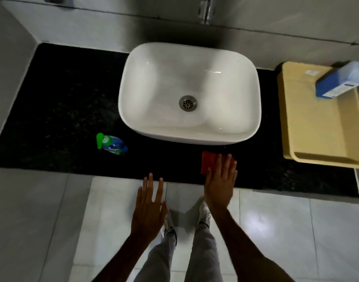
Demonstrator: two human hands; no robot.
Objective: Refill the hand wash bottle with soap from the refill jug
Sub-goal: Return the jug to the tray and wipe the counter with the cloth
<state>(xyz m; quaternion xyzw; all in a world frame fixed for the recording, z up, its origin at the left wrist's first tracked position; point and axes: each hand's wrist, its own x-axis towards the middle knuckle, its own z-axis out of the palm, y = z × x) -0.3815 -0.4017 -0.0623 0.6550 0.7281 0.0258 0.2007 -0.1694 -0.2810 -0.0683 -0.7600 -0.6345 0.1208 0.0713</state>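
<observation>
Black stone counter (58, 110) below, white basin (189, 92) at its centre, nothing in the bowl. Left hand (149, 208) hangs flat over the floor tiles, fingers spread wide, gripping nothing. Right hand (221, 184) is flat too, fingers splayed, their tips lying over a red cloth (210, 161) at the counter's front edge. Hand wash bottle (111, 144), green pump on, stands left of the basin. Over on the right, the blue refill jug (341, 80) sits in a yellow tub (321, 129).
</observation>
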